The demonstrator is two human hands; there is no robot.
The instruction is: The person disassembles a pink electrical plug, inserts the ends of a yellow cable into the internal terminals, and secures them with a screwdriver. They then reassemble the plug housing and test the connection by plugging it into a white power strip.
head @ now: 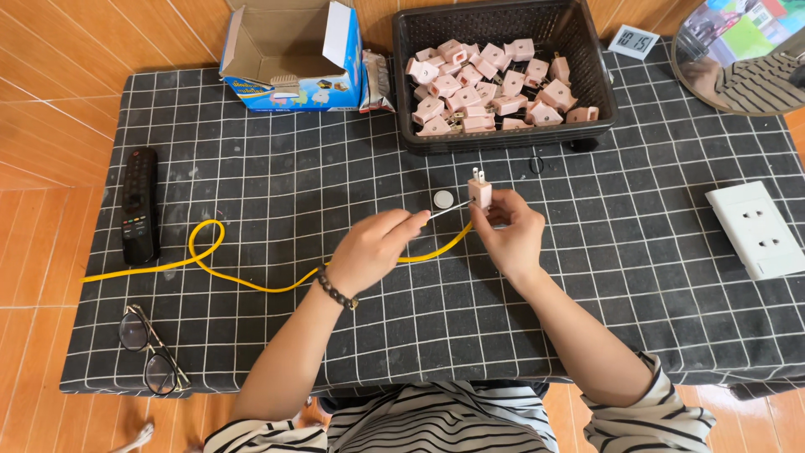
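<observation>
While one pink plug (480,192) is held up over the counter (251,176), the yellow cord (251,281) is not yet joined to it.
Right hand (510,231) pinches the plug, prongs up; left hand (373,249) pinches a thin tool (449,209) whose tip meets the plug's side; many plugs lie in the black basket (591,80); by my judgement, wiring is at an early stage.

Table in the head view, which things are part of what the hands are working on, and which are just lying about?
In use:
small pink plastic plug, in right hand
thin silver tool, in left hand
yellow cable
black basket of pink plugs

Lying about:
black remote control
dark-framed glasses
blue cardboard box
white wall socket
round mirror
</observation>
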